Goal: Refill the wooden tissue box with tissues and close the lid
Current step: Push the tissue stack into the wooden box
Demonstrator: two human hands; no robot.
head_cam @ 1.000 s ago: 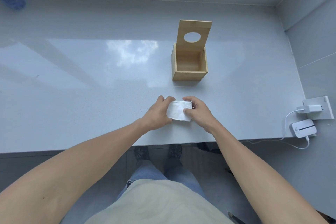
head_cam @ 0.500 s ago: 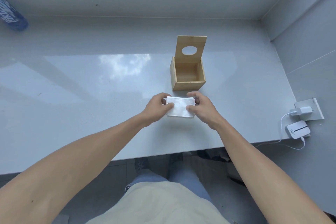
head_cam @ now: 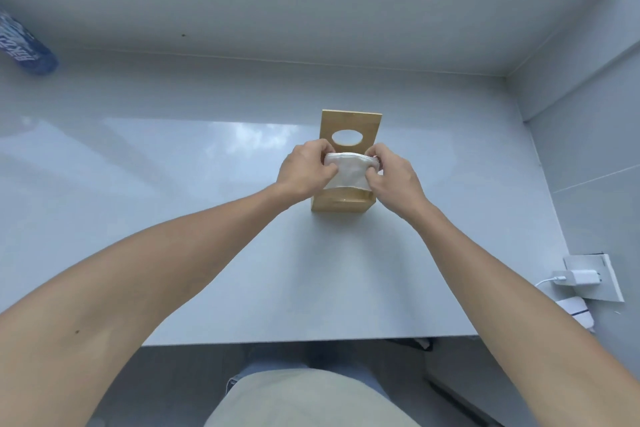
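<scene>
The wooden tissue box (head_cam: 341,204) stands on the grey counter, its lid (head_cam: 349,123) raised upright at the back, an oval hole in it. A white tissue pack (head_cam: 349,172) hangs right over the box's open top, covering most of the opening. My left hand (head_cam: 304,172) grips the pack's left end and my right hand (head_cam: 394,177) grips its right end. Whether the pack's lower edge is inside the box cannot be told. The box's front wall shows below the pack.
A blue bottle (head_cam: 24,48) lies at the counter's far left. At the right edge sit a white socket plate (head_cam: 604,279) with a charger (head_cam: 581,277) plugged in and a small white device (head_cam: 575,312). Walls close the back and right. The counter's front edge (head_cam: 311,340) is near my legs.
Both hands lifted the tissue pack off the counter and carried it forward, from in front of the box to over its open top. The box and lid stayed put.
</scene>
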